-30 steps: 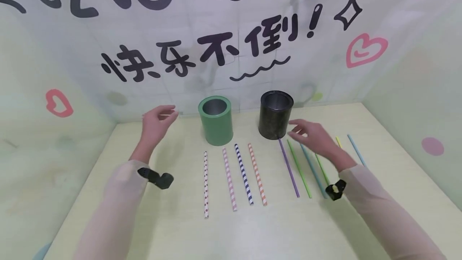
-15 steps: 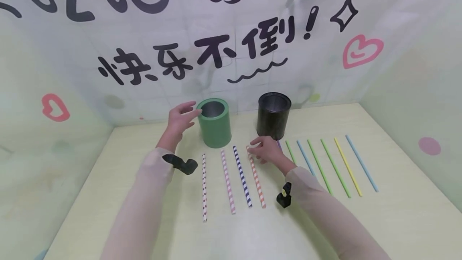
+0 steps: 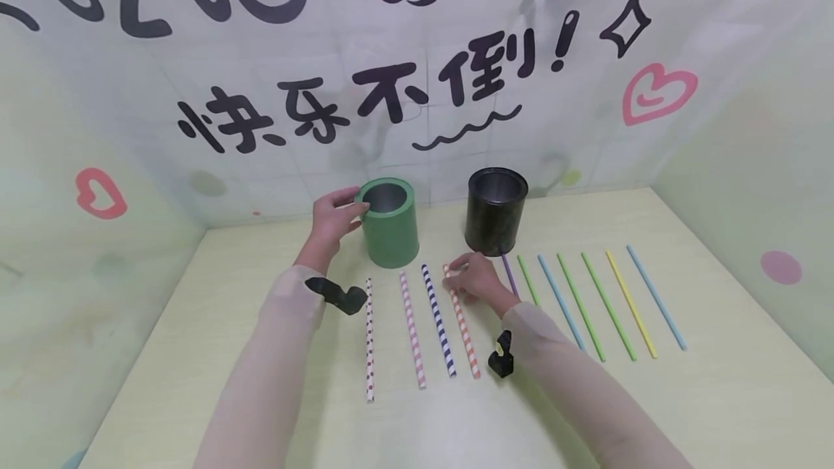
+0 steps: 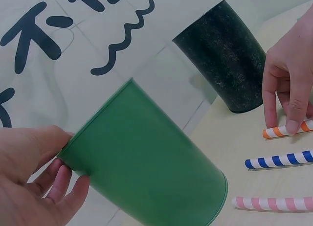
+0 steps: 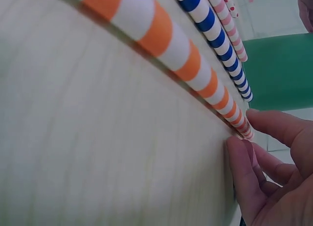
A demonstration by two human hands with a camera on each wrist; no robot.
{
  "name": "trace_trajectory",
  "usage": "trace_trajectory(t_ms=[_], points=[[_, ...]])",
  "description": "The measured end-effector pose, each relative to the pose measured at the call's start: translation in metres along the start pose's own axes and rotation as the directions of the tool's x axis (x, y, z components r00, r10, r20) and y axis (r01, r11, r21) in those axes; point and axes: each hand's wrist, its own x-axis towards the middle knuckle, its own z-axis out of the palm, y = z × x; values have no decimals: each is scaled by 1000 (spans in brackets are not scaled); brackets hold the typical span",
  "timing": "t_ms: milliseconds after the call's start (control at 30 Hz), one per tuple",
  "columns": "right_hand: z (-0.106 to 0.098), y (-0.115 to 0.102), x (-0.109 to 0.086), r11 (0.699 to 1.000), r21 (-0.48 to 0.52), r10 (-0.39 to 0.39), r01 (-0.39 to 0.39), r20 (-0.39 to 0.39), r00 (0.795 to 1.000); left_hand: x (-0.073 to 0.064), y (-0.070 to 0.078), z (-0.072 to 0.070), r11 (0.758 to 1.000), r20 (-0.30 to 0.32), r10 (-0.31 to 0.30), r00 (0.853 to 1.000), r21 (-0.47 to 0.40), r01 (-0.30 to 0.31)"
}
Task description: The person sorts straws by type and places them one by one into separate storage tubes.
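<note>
My left hand [image 3: 331, 226] grips the rim of a green can [image 3: 392, 239]; its thumb is over the rim and its fingers lie against the outside, as the left wrist view shows. An orange-and-white striped paper straw [image 3: 467, 342] lies on the table. At its far end, my right hand [image 3: 478, 281] pinches it between thumb and fingers; the right wrist view has these fingertips [image 5: 239, 144] right at the straw's tip. Left of it lie a blue-striped straw [image 3: 439, 320], a pink-striped straw [image 3: 413, 331] and a red-dotted straw [image 3: 370, 353].
Behind the right hand stands a black can [image 3: 493, 219]. To the right, several thin coloured straws lie in a row, among them a purple one [image 3: 510, 277], a yellow one [image 3: 630, 302] and a blue one [image 3: 656, 299]. A printed backdrop [image 3: 391, 143] rises behind the table [image 3: 417, 433].
The left hand has moved right onto the green can's rim. My right hand has come left and down from beside the black can to the orange-striped straw, which it now pinches.
</note>
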Motion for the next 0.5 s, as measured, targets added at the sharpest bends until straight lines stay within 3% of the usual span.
trace_trajectory(t_ms=[500], points=[[4,4,-1,999,9,-39,40,-49,998,0,-2,1,999,-19,-24,1000,-36,23]])
